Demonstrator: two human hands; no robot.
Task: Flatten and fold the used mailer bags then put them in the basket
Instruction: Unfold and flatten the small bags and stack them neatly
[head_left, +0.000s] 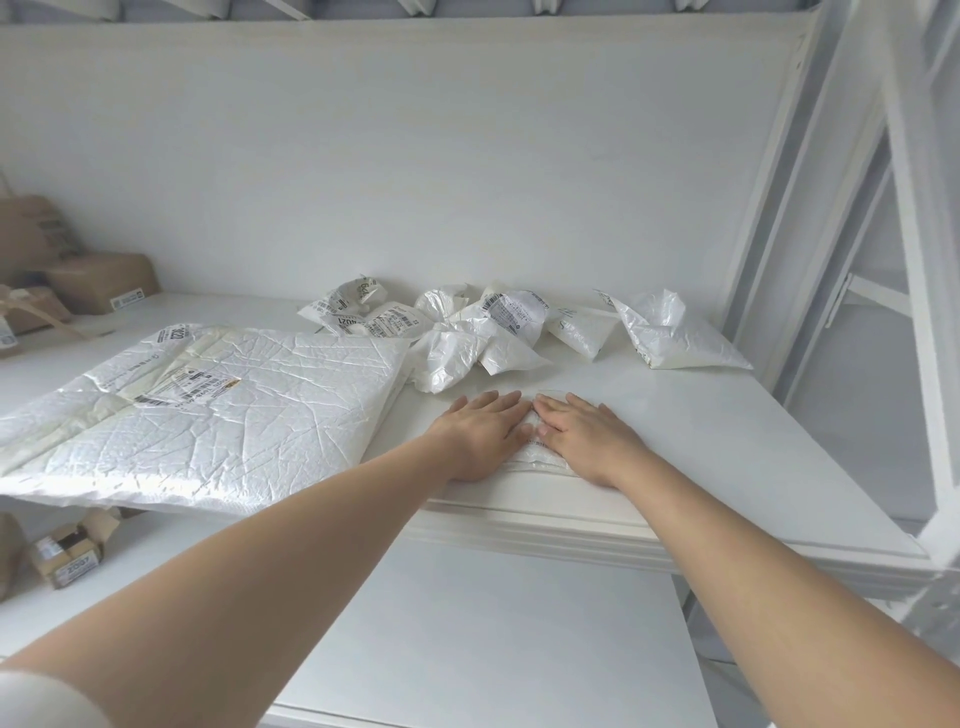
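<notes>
My left hand (480, 434) and right hand (587, 436) are flat, fingers straight, gripping nothing, just pressing the bag (535, 458) near the front of the shelf (701, 431). I'd sweep outward from the middle to push the air out before folding.

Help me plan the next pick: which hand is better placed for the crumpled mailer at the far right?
Likely right: the right hand lies nearer that crumpled mailer; the left hand would cross it.
</notes>
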